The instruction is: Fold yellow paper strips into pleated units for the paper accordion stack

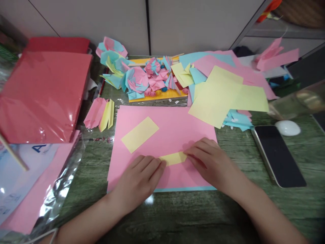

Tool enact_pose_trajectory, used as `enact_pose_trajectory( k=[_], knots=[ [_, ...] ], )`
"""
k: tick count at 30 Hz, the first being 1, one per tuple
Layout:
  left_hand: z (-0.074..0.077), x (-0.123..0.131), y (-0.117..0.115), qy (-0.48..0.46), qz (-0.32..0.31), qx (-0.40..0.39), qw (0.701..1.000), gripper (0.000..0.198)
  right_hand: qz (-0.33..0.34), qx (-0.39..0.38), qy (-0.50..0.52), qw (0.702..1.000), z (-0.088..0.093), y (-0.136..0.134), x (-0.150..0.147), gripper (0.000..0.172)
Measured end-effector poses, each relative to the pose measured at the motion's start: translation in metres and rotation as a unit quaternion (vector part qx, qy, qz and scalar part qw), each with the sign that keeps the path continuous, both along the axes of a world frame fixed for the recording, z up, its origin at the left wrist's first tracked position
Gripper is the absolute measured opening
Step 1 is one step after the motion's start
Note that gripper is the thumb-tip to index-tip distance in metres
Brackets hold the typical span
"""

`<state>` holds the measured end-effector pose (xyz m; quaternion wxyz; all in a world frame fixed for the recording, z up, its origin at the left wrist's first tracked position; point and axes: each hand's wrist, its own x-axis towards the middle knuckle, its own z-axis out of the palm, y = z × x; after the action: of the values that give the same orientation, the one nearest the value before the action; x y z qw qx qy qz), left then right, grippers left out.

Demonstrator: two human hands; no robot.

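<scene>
A narrow strip of yellow paper (174, 158), which looks folded, spans the gap between my hands. Its left end is pinched by my left hand (141, 179), fingers curled and closed. At the right end, the thumb and fingertips of my right hand (209, 162) close on it. Under both hands lies a stack of pink paper sheets (167, 127), with a blue edge showing along the front. A flat yellow paper rectangle (140, 134) rests slantwise on the pink sheet, beyond my left hand and touched by neither.
Folded paper flowers (138, 79) fill the back, by a yellow tray (152, 99). Loose yellow sheets (215, 96) overlap the stack's far right corner. Red paper packs (48, 91) lie left, folded pink and yellow pieces (95, 113) beside them. A phone (279, 156) and white mouse (287, 128) lie right.
</scene>
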<state>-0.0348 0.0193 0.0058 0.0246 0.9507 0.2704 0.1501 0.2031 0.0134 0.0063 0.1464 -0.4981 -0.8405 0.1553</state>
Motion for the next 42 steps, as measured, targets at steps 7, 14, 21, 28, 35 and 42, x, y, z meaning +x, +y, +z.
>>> enact_pose_trajectory(
  k=[7,14,21,28,35,42],
  knots=[
    [-0.004,-0.001,0.0,0.001,0.012,-0.013,1.0,0.025,0.02,0.01,-0.017,1.0,0.001,0.0,0.005,0.019],
    [-0.006,-0.001,0.003,0.011,0.011,-0.03,0.999,0.028,0.068,0.043,-0.061,0.995,0.007,-0.002,0.006,0.021],
    [-0.01,-0.001,0.005,0.013,0.013,-0.022,1.0,0.022,0.095,0.098,-0.083,0.987,0.012,-0.002,0.003,0.022],
    [-0.011,0.0,0.008,-0.076,0.055,-0.115,0.989,0.017,0.106,0.132,-0.107,0.98,0.011,-0.001,0.0,0.025],
    [-0.013,-0.004,0.009,-0.062,0.031,-0.088,0.994,0.021,0.109,0.147,-0.099,0.978,0.01,0.001,-0.002,0.024],
    [-0.012,-0.004,0.008,-0.037,0.015,-0.056,0.998,0.02,0.093,0.141,-0.094,0.981,0.005,0.0,-0.002,0.021]
  ],
)
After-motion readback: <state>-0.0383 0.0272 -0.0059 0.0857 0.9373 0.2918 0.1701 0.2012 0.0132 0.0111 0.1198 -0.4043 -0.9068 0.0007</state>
